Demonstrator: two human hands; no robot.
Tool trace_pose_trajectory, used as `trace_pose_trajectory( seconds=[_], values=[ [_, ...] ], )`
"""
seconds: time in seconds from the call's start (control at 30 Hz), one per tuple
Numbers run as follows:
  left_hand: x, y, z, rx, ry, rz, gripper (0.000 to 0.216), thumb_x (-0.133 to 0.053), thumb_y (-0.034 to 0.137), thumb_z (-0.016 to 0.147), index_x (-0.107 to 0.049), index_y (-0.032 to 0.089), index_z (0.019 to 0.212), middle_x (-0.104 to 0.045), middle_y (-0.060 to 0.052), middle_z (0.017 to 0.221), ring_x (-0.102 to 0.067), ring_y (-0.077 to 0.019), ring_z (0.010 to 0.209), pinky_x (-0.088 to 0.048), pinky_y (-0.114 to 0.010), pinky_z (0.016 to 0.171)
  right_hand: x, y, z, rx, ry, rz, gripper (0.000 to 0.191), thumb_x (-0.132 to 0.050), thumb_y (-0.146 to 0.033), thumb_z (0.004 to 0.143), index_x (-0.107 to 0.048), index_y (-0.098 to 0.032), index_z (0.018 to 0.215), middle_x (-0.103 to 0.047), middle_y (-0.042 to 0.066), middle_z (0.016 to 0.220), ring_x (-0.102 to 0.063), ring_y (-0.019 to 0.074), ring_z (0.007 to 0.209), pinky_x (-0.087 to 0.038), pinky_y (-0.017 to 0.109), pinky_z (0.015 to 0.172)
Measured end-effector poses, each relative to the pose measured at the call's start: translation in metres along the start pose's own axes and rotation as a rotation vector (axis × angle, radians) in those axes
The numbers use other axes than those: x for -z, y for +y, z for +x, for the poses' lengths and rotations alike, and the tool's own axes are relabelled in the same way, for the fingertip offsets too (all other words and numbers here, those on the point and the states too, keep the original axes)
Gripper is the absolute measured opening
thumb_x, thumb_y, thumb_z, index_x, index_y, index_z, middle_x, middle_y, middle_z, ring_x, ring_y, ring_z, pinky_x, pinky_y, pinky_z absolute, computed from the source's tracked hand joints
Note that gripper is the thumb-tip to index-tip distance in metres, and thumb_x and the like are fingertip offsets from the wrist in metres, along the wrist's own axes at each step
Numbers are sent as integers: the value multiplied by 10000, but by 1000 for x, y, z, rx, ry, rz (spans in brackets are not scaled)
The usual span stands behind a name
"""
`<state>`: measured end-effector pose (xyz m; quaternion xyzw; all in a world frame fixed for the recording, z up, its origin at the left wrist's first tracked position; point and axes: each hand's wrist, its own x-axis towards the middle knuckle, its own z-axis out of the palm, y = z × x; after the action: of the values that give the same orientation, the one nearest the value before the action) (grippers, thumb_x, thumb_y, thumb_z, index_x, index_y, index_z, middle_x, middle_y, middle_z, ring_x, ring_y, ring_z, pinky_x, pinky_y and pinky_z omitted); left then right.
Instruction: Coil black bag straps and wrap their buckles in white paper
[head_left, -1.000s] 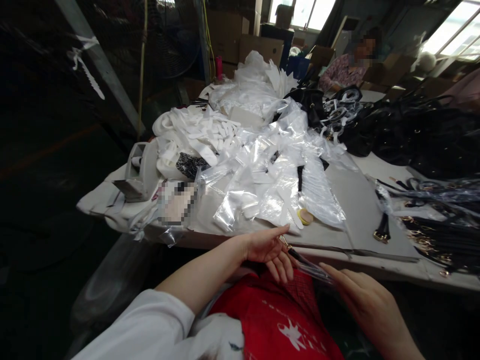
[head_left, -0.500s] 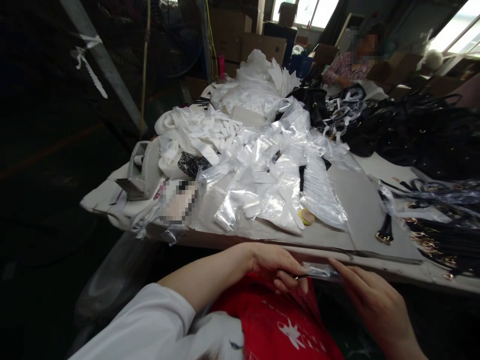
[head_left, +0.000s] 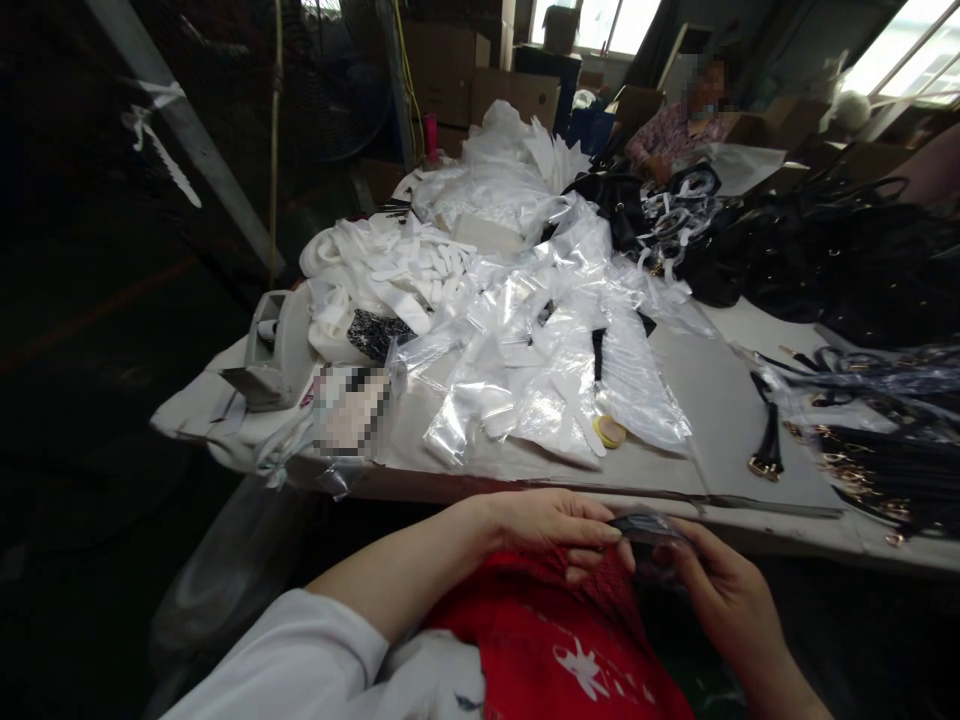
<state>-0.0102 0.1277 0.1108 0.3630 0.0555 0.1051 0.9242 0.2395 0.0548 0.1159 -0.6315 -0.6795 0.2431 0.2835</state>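
Observation:
Below the table's front edge, over my lap, both hands meet on a small clear plastic bag point(head_left: 646, 527) with a dark item inside. My left hand point(head_left: 551, 532) comes from the left with fingers closed on the bag's left end. My right hand point(head_left: 716, 590) grips the bag's right end from below, fingers curled around it. What the dark item is cannot be made out.
The grey table point(head_left: 712, 400) carries a heap of clear bags point(head_left: 555, 350), white strips point(head_left: 390, 265), a tape dispenser point(head_left: 274, 350), a small yellow tape roll point(head_left: 610, 432) and black straps with gold buckles point(head_left: 862, 440). Black handbags point(head_left: 840, 260) lie far right. Another person point(head_left: 679, 125) sits at the far end.
My hands have come closer together and the clear bag, first stretched out long between them, is now bunched up between the fingertips. The view shifted slightly.

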Motion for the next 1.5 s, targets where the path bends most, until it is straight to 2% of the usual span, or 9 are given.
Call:
trace_pose_trajectory(
  seconds=[0.2, 0.4, 0.5, 0.87, 1.07, 1.23, 1.33, 1.43, 1.5],
  values=[
    [0, -1, -1, -1, 37, -38, 302, -637, 412, 876, -645, 122, 959, -385, 74, 527, -426, -80, 470, -354, -234, 529, -4, 0, -3, -111, -68, 184, 381, -522, -509, 898, -726, -190, 937, -667, 23, 674, -597, 167, 584, -501, 236, 537],
    [12, 12, 6, 60, 233, -315, 403, -417, 444, 975, -521, 169, 699, -222, 111, 385, -190, -71, 337, -282, -197, 419, -7, -13, -10, -338, -323, 463, 524, -464, -625, 900, -669, -167, 749, -515, -13, 437, -406, 102, 414, -304, 210, 416],
    [12, 16, 9, 43, 250, -407, 419, -355, 393, 1003, -513, 161, 692, -229, 112, 382, -180, -70, 337, -275, -188, 407, -10, -14, -10, -394, -336, 531, 559, -466, -671, 876, -657, -160, 749, -511, -13, 425, -362, 88, 399, -254, 206, 409],
    [6, 20, 16, -80, 237, -629, 430, -336, 375, 1020, -557, 110, 764, -351, 101, 389, -390, -49, 352, -395, -174, 462, -18, -8, -9, -390, -313, 577, 518, -479, -640, 893, -656, -153, 917, -543, -22, 477, -359, 79, 409, -240, 206, 413],
    [-7, 15, 35, -192, 327, -627, 297, -480, 309, 977, -635, 67, 907, -612, 10, 582, -643, -102, 579, -509, -222, 648, -24, -14, -1, -333, -337, 533, 471, -452, -615, 912, -615, -174, 912, -527, -38, 475, -373, 95, 410, -274, 218, 420],
    [-18, -2, 68, -460, 535, -269, 281, -593, 277, 904, -644, 128, 1136, -721, -99, 1031, -672, -163, 965, -464, -289, 932, -35, -39, 7, -154, -363, 347, 400, -521, -507, 910, -546, -186, 673, -590, 3, 567, -515, 143, 541, -427, 271, 589],
    [-15, -7, 71, -552, 671, 325, 367, -510, 342, 938, -606, 163, 1244, -710, -93, 1092, -637, -177, 1007, -428, -306, 973, -28, -47, 1, -111, -427, 376, 345, -531, -464, 918, -557, -183, 720, -612, 7, 614, -541, 150, 595, -442, 272, 633],
    [-13, -7, 60, -519, 609, 996, 340, -417, 307, 953, -641, 160, 1162, -700, -98, 1019, -621, -207, 963, -428, -317, 938, -6, -40, -6, -200, -394, 448, 336, -552, -482, 908, -571, -180, 763, -540, -29, 535, -465, 113, 497, -382, 231, 514],
    [-15, -8, 50, -444, 528, 1270, 295, -409, 290, 940, -654, 164, 1044, -678, -97, 933, -606, -216, 868, -439, -317, 863, 11, -29, -5, -291, -289, 478, 344, -575, -518, 881, -592, -180, 816, -473, -57, 493, -387, 90, 430, -302, 209, 431]
  ],
)
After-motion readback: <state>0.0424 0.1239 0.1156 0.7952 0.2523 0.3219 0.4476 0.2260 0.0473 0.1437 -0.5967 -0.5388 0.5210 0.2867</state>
